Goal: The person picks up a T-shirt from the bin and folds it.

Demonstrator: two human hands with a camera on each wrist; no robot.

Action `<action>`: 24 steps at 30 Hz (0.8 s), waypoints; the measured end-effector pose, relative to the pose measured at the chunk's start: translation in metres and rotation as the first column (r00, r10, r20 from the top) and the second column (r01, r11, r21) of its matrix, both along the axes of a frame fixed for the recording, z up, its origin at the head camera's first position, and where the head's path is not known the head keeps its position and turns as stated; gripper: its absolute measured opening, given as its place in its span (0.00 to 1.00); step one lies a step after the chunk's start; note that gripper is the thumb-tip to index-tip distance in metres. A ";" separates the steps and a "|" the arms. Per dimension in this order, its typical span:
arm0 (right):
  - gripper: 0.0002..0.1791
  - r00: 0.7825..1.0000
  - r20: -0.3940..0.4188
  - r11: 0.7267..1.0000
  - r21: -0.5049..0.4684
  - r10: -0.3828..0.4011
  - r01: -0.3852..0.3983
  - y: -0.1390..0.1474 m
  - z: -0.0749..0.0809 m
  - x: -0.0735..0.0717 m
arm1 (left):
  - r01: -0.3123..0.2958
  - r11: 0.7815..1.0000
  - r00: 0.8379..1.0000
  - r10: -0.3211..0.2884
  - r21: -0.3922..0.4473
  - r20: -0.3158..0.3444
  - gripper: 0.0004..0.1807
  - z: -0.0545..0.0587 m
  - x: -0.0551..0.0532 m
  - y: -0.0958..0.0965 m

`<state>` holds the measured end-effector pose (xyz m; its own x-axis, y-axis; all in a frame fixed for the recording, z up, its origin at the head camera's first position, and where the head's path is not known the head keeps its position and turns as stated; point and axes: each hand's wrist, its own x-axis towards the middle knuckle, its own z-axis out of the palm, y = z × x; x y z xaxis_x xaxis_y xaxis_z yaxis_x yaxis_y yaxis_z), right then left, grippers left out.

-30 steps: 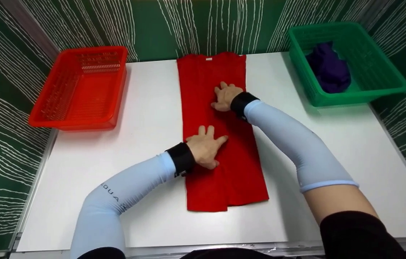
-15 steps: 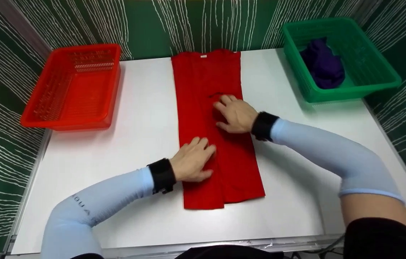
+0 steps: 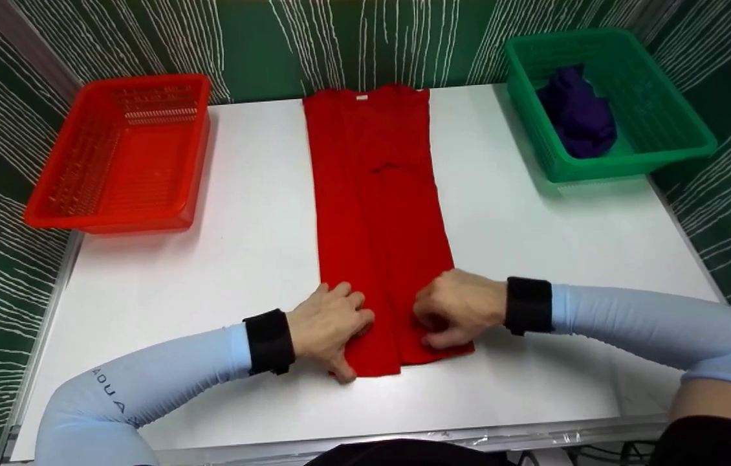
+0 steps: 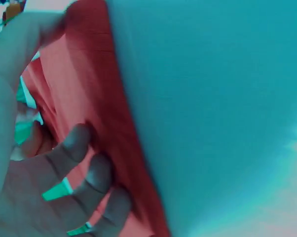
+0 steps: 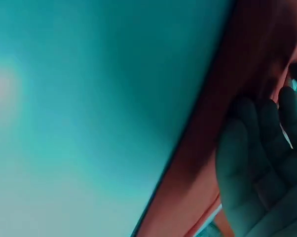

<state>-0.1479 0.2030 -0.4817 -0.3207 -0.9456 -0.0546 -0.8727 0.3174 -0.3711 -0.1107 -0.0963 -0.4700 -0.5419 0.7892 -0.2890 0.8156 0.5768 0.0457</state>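
A red garment (image 3: pixel 372 213), folded into a long strip, lies flat on the white table, with a small white label at its far end. My left hand (image 3: pixel 330 323) rests over its near left part, fingers bent onto the cloth and thumb at the near hem. In the left wrist view, the left fingertips (image 4: pixel 101 170) touch the fabric close to its side edge. My right hand (image 3: pixel 459 307) is at the near right part, fingers bent downward and thumb apart from them. The right wrist view has the right fingers (image 5: pixel 262 133) against the cloth beside its edge.
A red plastic basket (image 3: pixel 194 188) stands at the back left of the white table (image 3: pixel 255 194). At the back right is a green basket (image 3: pixel 637 165) holding a bunched purple cloth (image 3: pixel 578 116). Green walls with white streaks (image 3: pixel 262 58) enclose the back and sides.
Both hands have slid toward the near end of the red garment, the right hand farther, from its upper part to near the hem. A small crease has appeared across the cloth's upper middle.
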 end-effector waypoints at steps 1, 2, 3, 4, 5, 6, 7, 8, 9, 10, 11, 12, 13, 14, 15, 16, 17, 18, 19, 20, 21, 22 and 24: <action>0.20 1.000 -0.008 1.000 0.017 0.010 -0.010 -0.001 0.000 0.004 | 0.017 1.000 1.000 -0.017 -0.023 -0.021 0.39 0.001 0.002 0.001; 0.22 0.999 -0.025 0.999 0.041 0.023 -0.022 -0.002 0.000 0.007 | 0.032 0.999 0.999 -0.034 -0.043 -0.040 0.41 0.001 0.004 0.002; 0.24 0.998 -0.046 0.997 0.068 0.034 -0.031 -0.002 0.000 0.011 | 0.045 0.997 0.997 -0.049 -0.057 -0.055 0.44 0.002 0.006 0.002; 0.25 0.997 -0.070 0.994 0.098 0.045 -0.038 -0.003 0.001 0.014 | 0.057 0.996 0.996 -0.062 -0.067 -0.068 0.45 0.002 0.008 0.003; 0.25 0.994 -0.092 0.991 0.126 0.054 -0.043 -0.004 0.001 0.016 | 0.065 0.995 0.994 -0.071 -0.073 -0.079 0.45 0.002 0.010 0.003; 0.25 0.991 -0.118 0.988 0.151 0.062 -0.044 -0.005 0.002 0.019 | 0.072 0.995 0.993 -0.079 -0.075 -0.093 0.45 0.002 0.011 0.004; 0.24 0.987 -0.143 0.984 0.171 0.069 -0.044 -0.006 0.003 0.021 | 0.079 0.994 0.990 -0.087 -0.079 -0.110 0.43 0.002 0.012 0.004; 0.22 0.984 -0.161 0.983 0.180 0.074 -0.045 -0.007 0.003 0.023 | 0.084 0.993 0.988 -0.093 -0.078 -0.125 0.41 0.001 0.014 0.004; 0.20 0.981 -0.178 0.982 0.184 0.077 -0.044 -0.008 0.003 0.025 | 0.090 0.993 0.984 -0.101 -0.080 -0.146 0.38 0.000 0.015 0.004; 0.18 0.978 -0.193 0.982 0.183 0.080 -0.044 -0.008 0.003 0.027 | 0.096 0.992 0.979 -0.110 -0.085 -0.172 0.35 0.000 0.016 0.004; 0.16 0.974 -0.211 0.983 0.176 0.082 -0.044 -0.009 0.003 0.029 | 0.101 0.991 0.973 -0.117 -0.087 -0.198 0.32 -0.001 0.017 0.005; 0.14 0.971 -0.225 0.985 0.164 0.080 -0.043 -0.009 0.003 0.030 | 0.107 0.990 0.966 -0.124 -0.088 -0.226 0.28 -0.002 0.018 0.005; 0.13 0.970 -0.233 0.988 0.148 0.074 -0.040 -0.009 0.002 0.031 | 0.112 0.990 0.959 -0.130 -0.084 -0.253 0.24 -0.003 0.020 0.005; 0.11 0.971 -0.232 0.992 0.125 0.061 -0.032 -0.009 0.001 0.032 | 0.116 0.990 0.952 -0.132 -0.076 -0.275 0.21 -0.004 0.021 0.005; 0.10 0.974 -0.222 0.995 0.100 0.039 -0.017 -0.008 0.000 0.032 | 0.117 0.991 0.946 -0.131 -0.065 -0.298 0.17 -0.005 0.021 0.005; 0.09 0.978 -0.206 0.997 0.073 0.010 0.006 -0.007 -0.002 0.032 | 0.116 0.992 0.942 -0.125 -0.046 -0.313 0.14 -0.006 0.022 0.005; 0.09 0.983 -0.182 0.999 0.041 -0.026 0.034 -0.006 -0.003 0.031 | 0.110 0.994 0.940 -0.110 -0.019 -0.322 0.11 -0.007 0.021 0.004; 0.08 0.986 -0.151 0.998 0.010 -0.066 0.068 -0.004 -0.004 0.029 | 0.100 0.995 0.941 -0.092 0.011 -0.325 0.09 -0.008 0.020 0.004; 0.08 0.987 -0.118 0.994 -0.022 -0.106 0.104 -0.002 -0.006 0.027 | 0.087 0.995 0.944 -0.070 0.041 -0.322 0.07 -0.010 0.018 0.003; 0.08 0.985 -0.086 0.988 -0.053 -0.147 0.143 -0.001 -0.007 0.025 | 0.068 0.995 0.950 -0.043 0.070 -0.308 0.05 -0.011 0.015 0.002; 0.08 0.981 -0.062 0.981 -0.077 -0.185 0.180 0.001 -0.009 0.023 | 0.049 0.993 0.957 -0.017 0.104 -0.290 0.05 -0.012 0.012 0.001; 0.09 0.974 -0.046 0.971 -0.100 -0.220 0.215 0.002 -0.011 0.020 | 0.027 0.990 0.966 0.009 0.139 -0.257 0.05 -0.013 0.008 0.001; 0.09 0.961 -0.019 0.954 -0.133 -0.275 0.270 0.004 -0.014 0.014 | -0.008 0.980 0.984 0.044 0.198 -0.175 0.07 -0.016 0.000 -0.001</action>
